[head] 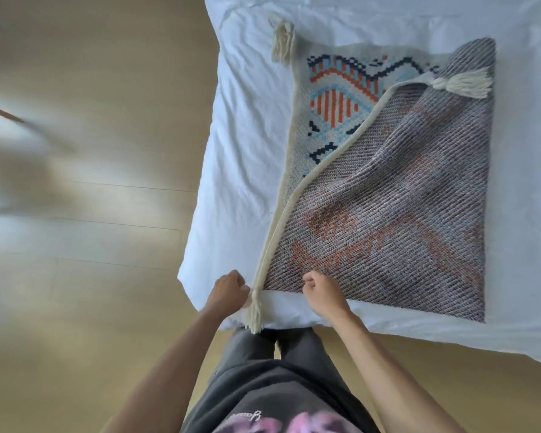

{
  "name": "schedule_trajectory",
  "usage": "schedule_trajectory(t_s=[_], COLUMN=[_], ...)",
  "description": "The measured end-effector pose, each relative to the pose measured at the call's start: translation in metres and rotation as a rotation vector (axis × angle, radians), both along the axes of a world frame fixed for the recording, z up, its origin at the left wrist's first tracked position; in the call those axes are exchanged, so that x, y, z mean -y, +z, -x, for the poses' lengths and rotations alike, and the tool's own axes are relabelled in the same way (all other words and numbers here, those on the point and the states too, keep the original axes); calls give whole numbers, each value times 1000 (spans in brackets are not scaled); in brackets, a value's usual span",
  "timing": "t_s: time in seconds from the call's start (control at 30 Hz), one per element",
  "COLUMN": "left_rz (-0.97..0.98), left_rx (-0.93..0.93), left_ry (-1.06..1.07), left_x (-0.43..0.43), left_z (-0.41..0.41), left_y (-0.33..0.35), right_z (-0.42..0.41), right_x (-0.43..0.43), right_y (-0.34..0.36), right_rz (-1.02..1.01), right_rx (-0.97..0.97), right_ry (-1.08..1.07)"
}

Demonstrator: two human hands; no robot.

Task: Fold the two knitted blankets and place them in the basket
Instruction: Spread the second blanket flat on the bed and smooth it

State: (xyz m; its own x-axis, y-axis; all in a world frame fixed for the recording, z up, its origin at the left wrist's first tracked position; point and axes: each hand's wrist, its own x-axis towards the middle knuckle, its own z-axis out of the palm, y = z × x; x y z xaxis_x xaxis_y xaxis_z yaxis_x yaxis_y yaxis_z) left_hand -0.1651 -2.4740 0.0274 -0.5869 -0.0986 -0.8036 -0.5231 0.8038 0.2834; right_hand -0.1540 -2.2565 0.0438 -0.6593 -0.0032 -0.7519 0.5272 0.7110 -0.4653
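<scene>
Chunky knitted blanket [403,198], ribbed and rough on its turned-up back, cream yarn tassel [463,84] fluffy, white bed sheet [247,135] smooth creased cloth, floor [107,276] pale wood with soft sheen, my trousers [303,351] matt cloth

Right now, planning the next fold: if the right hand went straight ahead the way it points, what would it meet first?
The knitted blanket: the right hand has curled fingers at its near edge, apparently pinching it.

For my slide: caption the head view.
Left hand and right hand grip the near edge of a knitted blanket on a bed.
</scene>
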Motion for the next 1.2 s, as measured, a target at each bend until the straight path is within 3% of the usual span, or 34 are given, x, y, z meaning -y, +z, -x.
schedule_trajectory(t_s=[0.33, 0.67, 0.8, 1.0, 1.2], left_rz=[-116, -143, -97, -130, -125], left_rx=[-67, -16, -92, -157, -106], left_ry=[228, 117, 126, 115, 51], left_x=[111, 327, 398, 442, 460], left_z=[-28, -6, 30, 83, 138], left_y=[71, 88, 103, 116, 125], right_z=[1, 23, 44, 87, 142], right_x=[62, 263, 332, 397, 429], right_y=[59, 83, 101, 109, 100], right_rz=[-45, -71, -75, -34, 19], right_rx=[0, 76, 27, 11, -24], right_ry=[67, 42, 20, 17, -50])
